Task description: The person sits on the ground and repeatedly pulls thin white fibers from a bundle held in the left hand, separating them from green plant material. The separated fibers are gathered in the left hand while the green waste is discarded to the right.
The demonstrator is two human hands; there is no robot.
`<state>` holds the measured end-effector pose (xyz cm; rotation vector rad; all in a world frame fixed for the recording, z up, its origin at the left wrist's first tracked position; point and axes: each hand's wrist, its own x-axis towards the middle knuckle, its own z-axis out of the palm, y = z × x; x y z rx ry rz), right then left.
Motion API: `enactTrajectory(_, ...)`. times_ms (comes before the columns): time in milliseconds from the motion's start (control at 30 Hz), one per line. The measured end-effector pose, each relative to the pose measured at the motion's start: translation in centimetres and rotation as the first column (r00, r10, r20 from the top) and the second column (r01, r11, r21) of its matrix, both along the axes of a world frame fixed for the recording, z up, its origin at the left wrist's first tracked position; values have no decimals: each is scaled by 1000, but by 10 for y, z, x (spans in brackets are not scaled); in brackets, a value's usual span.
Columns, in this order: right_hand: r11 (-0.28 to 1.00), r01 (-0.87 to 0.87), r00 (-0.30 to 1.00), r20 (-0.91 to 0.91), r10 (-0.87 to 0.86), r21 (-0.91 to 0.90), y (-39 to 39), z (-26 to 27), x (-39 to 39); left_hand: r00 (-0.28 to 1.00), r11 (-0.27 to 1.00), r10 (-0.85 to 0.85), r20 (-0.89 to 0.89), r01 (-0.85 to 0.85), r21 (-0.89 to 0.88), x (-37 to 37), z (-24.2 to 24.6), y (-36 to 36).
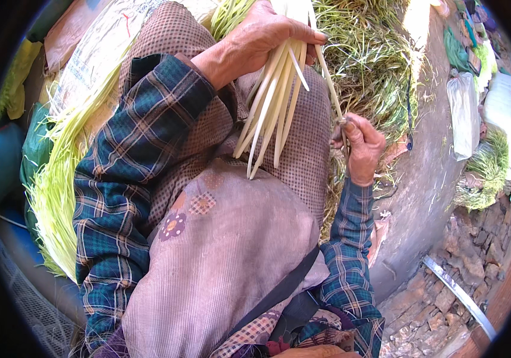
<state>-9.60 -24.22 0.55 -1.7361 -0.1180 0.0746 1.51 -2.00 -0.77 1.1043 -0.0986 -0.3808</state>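
My left hand (264, 40) grips a bunch of pale, blanched stalks (273, 103), perhaps chives or garlic shoots, above my lap. Their white ends fan out downward and toward me; the upper part runs out of the frame. One stalk (327, 76) stands apart from the bunch and slants to the right. Near its lower end, my right hand (360, 141) pinches it between thumb and fingers, beside my right knee. Under the bunch lies my pinkish apron (237, 250) with flower patches, over checked cloth (304, 116) on my legs.
Long yellow-green leafy stalks (54, 192) lie over a printed woven sack (90, 71) at my left. A heap of green and withered leaves (367, 58) covers the ground ahead right. Further right are a clear plastic bag (463, 116), another green bunch (483, 174), broken stones (443, 295) and a metal strip (459, 295).
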Motion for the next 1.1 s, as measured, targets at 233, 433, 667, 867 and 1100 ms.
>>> enactTrajectory(233, 852, 200, 934, 358, -16, -484, -33, -9, -60, 958, 975, 218, -186, -222, -4, 6, 7, -8)
enactTrajectory(433, 780, 468, 844, -51, -533, -415, -117, -80, -143, 941, 977, 179, -286, -205, -62, 12, 10, 3)
enactTrajectory(667, 232, -210, 848, -296, -440, -950, -200, -143, -216, 983, 982, 177, -44, -179, -57, 14, 3, 11)
enactTrajectory(867, 744, 226, 858, -234, -457, -628, -201, -132, -126, 985, 986, 165, -43, -166, -20, 4, 2, -9)
enactTrajectory(1100, 506, 171, 978, 210, 21, -846, -119, -78, 22, 988, 986, 154, -26, -151, 72, -4, 6, -12)
